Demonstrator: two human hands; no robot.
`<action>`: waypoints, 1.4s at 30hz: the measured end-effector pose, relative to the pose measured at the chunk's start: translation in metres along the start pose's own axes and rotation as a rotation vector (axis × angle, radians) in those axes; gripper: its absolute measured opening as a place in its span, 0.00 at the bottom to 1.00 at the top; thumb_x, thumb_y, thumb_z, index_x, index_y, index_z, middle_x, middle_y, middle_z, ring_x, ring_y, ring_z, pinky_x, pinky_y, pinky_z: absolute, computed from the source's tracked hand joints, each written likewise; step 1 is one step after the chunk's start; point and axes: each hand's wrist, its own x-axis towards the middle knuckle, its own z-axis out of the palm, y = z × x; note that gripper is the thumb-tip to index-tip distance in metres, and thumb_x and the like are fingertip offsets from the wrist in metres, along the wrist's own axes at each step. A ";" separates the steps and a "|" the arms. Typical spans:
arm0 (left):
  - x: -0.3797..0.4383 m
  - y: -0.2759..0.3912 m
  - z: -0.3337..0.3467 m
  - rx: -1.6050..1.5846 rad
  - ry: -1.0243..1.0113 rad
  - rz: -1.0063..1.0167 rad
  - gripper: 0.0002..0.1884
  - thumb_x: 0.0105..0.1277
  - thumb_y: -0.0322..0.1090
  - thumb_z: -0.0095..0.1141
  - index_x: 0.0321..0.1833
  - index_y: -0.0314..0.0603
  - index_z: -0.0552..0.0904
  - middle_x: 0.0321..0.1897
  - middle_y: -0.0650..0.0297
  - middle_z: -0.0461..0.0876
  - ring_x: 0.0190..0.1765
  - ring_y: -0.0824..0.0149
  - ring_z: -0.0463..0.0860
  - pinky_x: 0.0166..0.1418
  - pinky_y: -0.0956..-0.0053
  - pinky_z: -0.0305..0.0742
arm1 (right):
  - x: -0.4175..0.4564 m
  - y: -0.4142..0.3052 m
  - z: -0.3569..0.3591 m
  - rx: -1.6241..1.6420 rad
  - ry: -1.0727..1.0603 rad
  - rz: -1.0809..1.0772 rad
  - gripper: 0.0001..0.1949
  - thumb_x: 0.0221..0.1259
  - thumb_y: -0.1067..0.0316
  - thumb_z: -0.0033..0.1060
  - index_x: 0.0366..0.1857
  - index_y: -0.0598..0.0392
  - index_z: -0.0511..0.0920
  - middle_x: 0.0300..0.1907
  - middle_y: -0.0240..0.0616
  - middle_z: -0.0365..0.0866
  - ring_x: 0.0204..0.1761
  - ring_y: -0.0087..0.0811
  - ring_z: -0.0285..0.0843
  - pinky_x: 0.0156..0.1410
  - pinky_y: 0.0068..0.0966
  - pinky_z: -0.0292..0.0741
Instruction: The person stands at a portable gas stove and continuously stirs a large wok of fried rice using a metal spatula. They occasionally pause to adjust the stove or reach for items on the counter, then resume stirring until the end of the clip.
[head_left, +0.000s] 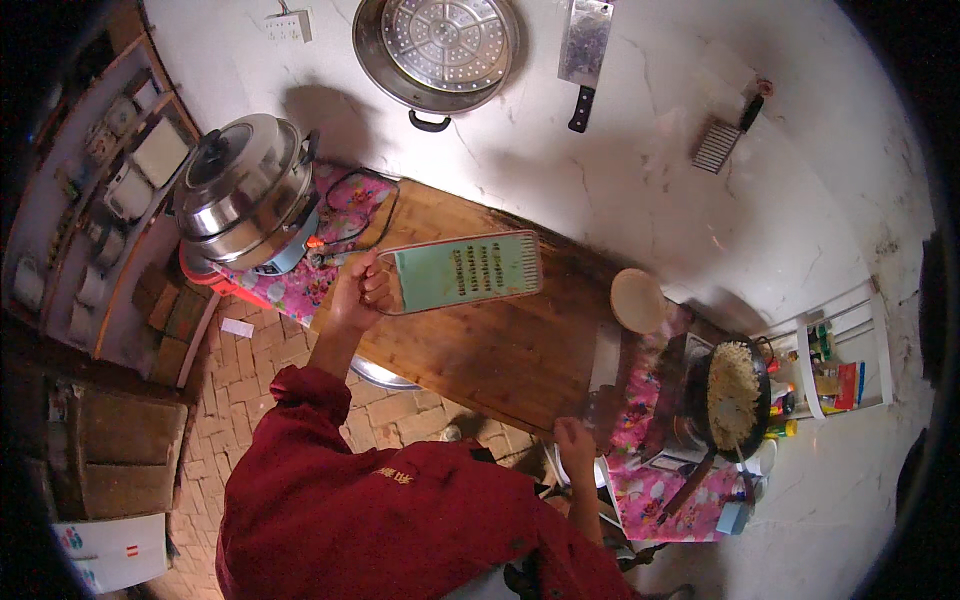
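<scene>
My left hand (360, 292) grips the loop handle of a pale green grater (442, 271) with a reddish rim. Rows of raised teeth run across its face, and a comb-like strip edges the far end. It is held above a wooden board (480, 375). At the board's front right edge is my right hand (576, 446), its fingers curled; whether anything is inside them cannot be made out. Beyond that hand a wide blade (606, 356), apparently a cleaver's, lies on the board. A round, light-coloured bowl or lid (637, 300) sits near the back right corner.
To the left stands a steel electric steamer pot (247, 195) with its cord (367, 240). At right, a wok (735, 397) of rice-like food rests on a stove, its handle (686, 487) jutting forward. A cleaver (585, 60) and a wavy cutter (720, 142) hang on the wall.
</scene>
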 end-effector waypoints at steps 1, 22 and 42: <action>-0.001 -0.001 0.003 -0.039 -0.069 -0.047 0.17 0.73 0.45 0.46 0.24 0.52 0.66 0.12 0.76 0.56 0.12 0.77 0.54 0.20 0.79 0.49 | 0.002 -0.004 0.000 0.020 0.015 -0.019 0.12 0.63 0.63 0.56 0.42 0.60 0.79 0.36 0.42 0.82 0.38 0.32 0.80 0.45 0.28 0.75; 0.051 -0.052 -0.047 1.161 0.460 0.803 0.14 0.68 0.41 0.57 0.25 0.43 0.75 0.18 0.77 0.62 0.23 0.82 0.59 0.24 0.80 0.53 | -0.011 0.022 -0.006 0.057 -0.012 0.049 0.13 0.63 0.61 0.56 0.45 0.58 0.79 0.39 0.45 0.83 0.41 0.38 0.82 0.47 0.31 0.75; 0.165 -0.325 0.171 1.762 -1.038 0.914 0.08 0.62 0.37 0.56 0.33 0.40 0.78 0.22 0.53 0.79 0.28 0.49 0.80 0.30 0.55 0.73 | -0.100 0.063 -0.047 0.009 0.257 0.273 0.15 0.62 0.56 0.55 0.43 0.57 0.79 0.42 0.46 0.82 0.42 0.42 0.81 0.49 0.33 0.75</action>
